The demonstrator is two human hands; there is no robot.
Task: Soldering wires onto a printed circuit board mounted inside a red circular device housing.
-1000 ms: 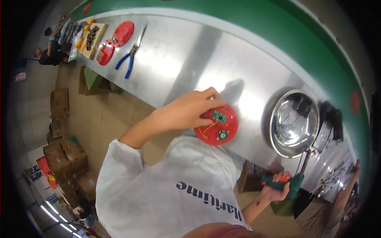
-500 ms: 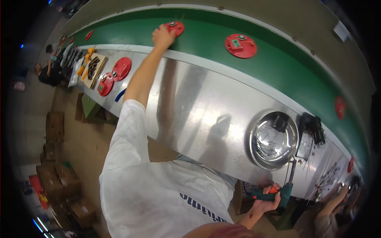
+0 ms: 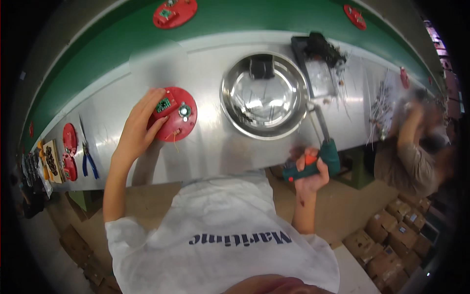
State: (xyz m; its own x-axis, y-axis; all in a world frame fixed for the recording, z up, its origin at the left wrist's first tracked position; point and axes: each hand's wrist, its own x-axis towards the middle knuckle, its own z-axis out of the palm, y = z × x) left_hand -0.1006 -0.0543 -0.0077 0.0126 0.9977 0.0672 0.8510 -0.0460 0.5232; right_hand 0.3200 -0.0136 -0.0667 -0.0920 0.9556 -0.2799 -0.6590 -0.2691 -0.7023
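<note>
Red disc (image 3: 175, 117) with green circuit board lies on steel bench, 9 o'clock of steel bowl (image 3: 265, 94); left hand (image 3: 138, 128) fingers clamp its rim. Right hand (image 3: 310, 176) fist-wrapped around green power screwdriver (image 3: 313, 161), not yet applied; fastening looks undone.

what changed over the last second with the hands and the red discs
The left hand left its first red disc on the green belt and has brought another red disc onto the steel table. The right hand kept its grip on the green tool.
</note>
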